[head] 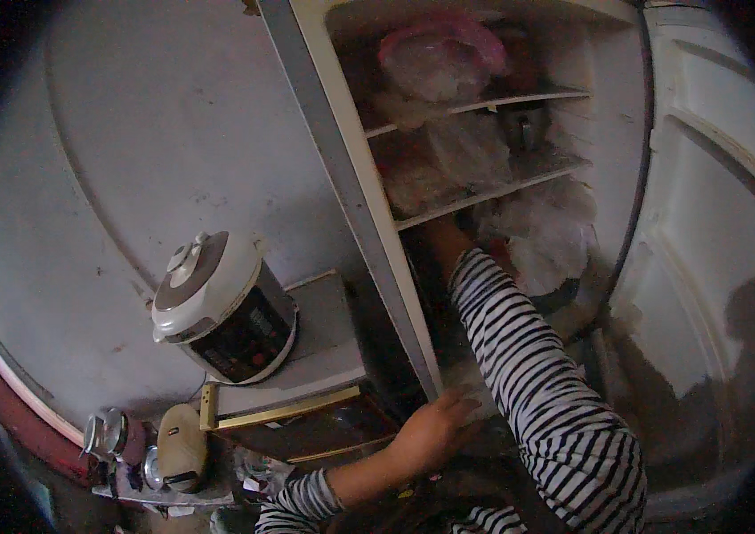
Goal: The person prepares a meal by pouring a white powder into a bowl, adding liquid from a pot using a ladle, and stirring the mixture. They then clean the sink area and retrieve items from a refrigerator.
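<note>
My right arm, in a black-and-white striped sleeve, reaches into the lower part of an open refrigerator (414,300). Only the wrist and back part of my right hand (445,241) show under the lower shelf (484,197); its fingers are hidden in shadow. Beside that wrist lie pale plastic bags (544,247). My left hand (436,426) is at the refrigerator's lower front edge, fingers somewhat spread, with nothing seen in it. A bag with a pink rim (441,63) sits on the upper shelf. On the shelf below stand more plastic bags (467,150) and a dark metal container (525,127).
The refrigerator door (697,267) stands open at the right. An electric pressure cooker (224,310) rests on a cabinet with gold-coloured trim (290,408) at the left. Glass jars (116,432) and a beige rounded appliance (182,444) stand on a low surface at the lower left.
</note>
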Demonstrator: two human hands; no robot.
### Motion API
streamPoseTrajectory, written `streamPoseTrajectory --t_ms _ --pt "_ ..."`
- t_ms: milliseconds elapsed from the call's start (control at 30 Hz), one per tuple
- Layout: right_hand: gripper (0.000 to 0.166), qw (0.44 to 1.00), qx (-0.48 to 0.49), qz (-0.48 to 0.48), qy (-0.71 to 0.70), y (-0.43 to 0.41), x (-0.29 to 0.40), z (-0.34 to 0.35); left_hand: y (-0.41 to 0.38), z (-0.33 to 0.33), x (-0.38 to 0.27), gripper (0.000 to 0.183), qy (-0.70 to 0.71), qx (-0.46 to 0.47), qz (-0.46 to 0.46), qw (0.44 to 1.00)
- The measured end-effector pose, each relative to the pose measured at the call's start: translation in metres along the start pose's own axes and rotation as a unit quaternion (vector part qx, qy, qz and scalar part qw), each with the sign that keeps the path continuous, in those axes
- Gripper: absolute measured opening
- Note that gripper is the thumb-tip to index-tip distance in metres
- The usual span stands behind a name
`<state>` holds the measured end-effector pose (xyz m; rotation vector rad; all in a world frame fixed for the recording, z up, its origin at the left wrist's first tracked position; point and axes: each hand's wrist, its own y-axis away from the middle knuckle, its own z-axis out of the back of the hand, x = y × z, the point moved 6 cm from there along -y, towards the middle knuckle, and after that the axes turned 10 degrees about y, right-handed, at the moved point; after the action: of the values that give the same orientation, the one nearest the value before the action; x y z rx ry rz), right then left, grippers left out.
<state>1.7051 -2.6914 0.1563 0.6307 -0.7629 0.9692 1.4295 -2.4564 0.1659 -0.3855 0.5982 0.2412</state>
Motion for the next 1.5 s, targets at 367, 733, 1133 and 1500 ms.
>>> streamPoseTrajectory --t_ms 367,733,1133,1500 --pt "0.034 0.929 -0.043 0.098 -0.355 0.022 0.008 0.042 -0.101 -0.024 0.053 0.031 -0.278 -0.15 0.034 0.948" --pt "0.033 0.759 -0.073 0.254 -0.594 0.097 0.024 0.093 -0.151 -0.038 0.091 0.044 -0.066 -0.15 0.148 0.975" --pt "0.035 0.752 -0.088 0.14 -0.638 0.181 -0.03 0.087 -0.177 -0.019 0.08 0.051 -0.014 -0.132 0.044 0.99" --pt "0.033 0.807 -0.139 0.265 -0.509 0.276 -0.078 0.139 -0.178 -0.027 0.114 0.047 0.05 -0.227 -0.029 0.972"
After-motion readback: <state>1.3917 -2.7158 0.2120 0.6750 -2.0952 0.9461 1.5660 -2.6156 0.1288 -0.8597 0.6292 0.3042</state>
